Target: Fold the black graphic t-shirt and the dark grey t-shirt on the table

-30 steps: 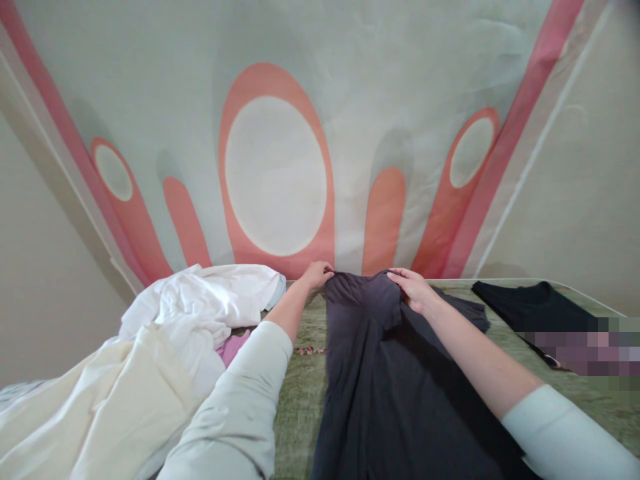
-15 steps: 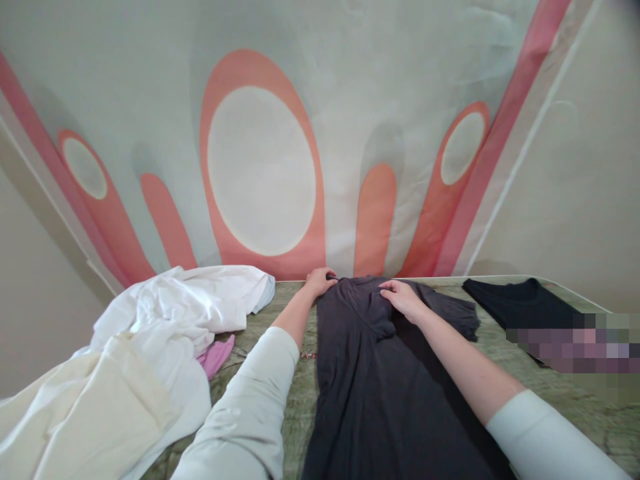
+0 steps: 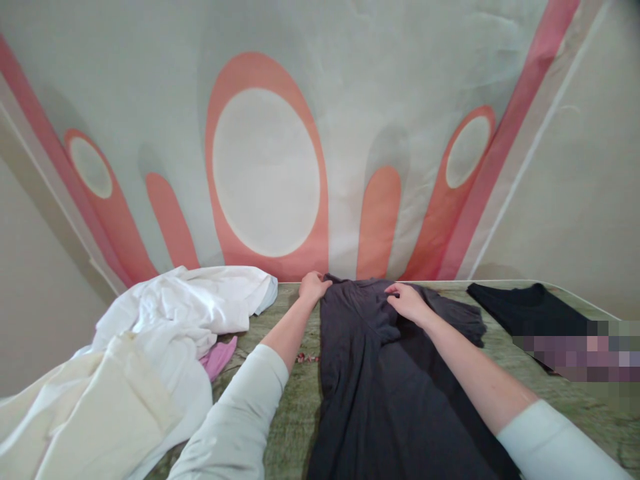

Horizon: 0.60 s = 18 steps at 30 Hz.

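The garment (image 3: 370,400) lies on the table (image 3: 295,433), stretching from the hands toward the wearer, its far left corner pinched between the left hand's (image 3: 314,287) closed thumb and fingers. The right hand (image 3: 407,303) curls loosely over its upper right; whether it grips cloth, I cannot tell. It is dark charcoal, short-sleeved, creased and bunched near the top.

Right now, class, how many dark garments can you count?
2: a charcoal garment at centre and a black garment at far right. Others may be hidden under the pale pile.
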Available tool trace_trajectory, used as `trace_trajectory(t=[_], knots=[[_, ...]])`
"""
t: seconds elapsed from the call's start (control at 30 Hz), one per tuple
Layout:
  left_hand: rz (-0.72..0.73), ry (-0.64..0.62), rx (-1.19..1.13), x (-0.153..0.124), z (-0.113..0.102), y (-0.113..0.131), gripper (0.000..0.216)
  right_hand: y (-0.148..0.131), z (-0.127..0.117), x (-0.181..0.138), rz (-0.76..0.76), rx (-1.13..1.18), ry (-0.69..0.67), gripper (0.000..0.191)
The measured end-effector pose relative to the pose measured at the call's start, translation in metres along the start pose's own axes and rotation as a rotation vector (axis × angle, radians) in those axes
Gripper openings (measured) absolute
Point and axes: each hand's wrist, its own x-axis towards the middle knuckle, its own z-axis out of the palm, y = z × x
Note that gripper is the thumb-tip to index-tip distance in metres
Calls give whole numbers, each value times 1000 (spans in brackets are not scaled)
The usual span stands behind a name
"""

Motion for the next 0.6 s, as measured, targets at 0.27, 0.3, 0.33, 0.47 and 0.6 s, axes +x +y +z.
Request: trace_trajectory(t=[0.27,0.3,0.33,0.47,0.6], knots=[[23,-21,-292,-1,7,-6,32,0,0,-3,-44,-12,2,19],[26,-20,-312,-1,6,-8,34,1,1,-3,-53,-4,1,19],[30,-19,-328,-2,6,-10,35,2,1,-3,-58,6,0,19],[52,-24,-350,-2,4,-16,38,5,3,-3,-46,51,3,19],[84,-11,-314,0,4,-19,35,6,6,-3,-74,56,15,20]])
